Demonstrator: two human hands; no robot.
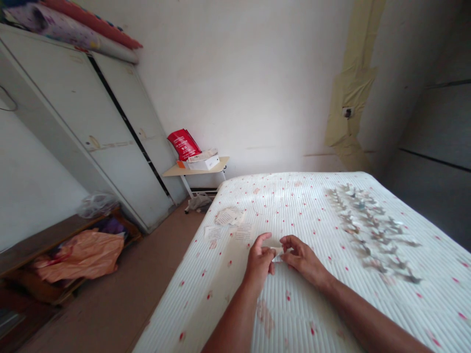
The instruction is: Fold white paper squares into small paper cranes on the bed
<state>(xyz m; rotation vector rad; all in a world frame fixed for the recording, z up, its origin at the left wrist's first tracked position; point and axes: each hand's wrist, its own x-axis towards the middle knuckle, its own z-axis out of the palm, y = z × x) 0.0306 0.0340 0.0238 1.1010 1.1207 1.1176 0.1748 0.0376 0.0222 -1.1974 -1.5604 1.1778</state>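
Between my two hands is a small piece of folded paper, held just above the bed's striped, red-dotted cover. My left hand pinches its left side between thumb and fingers. On the right side, the thumb and fingers of my right hand close on the same paper. Printed paper pieces lie in a loose pile beyond my left hand, with a separate printed piece nearer to it. Several small folded paper figures stand in rows at the right of the bed.
A small table with a red bag and a white box stands beyond the bed's far left corner. Grey cabinets line the left. An orange plastic bag lies on a low wooden piece of furniture.
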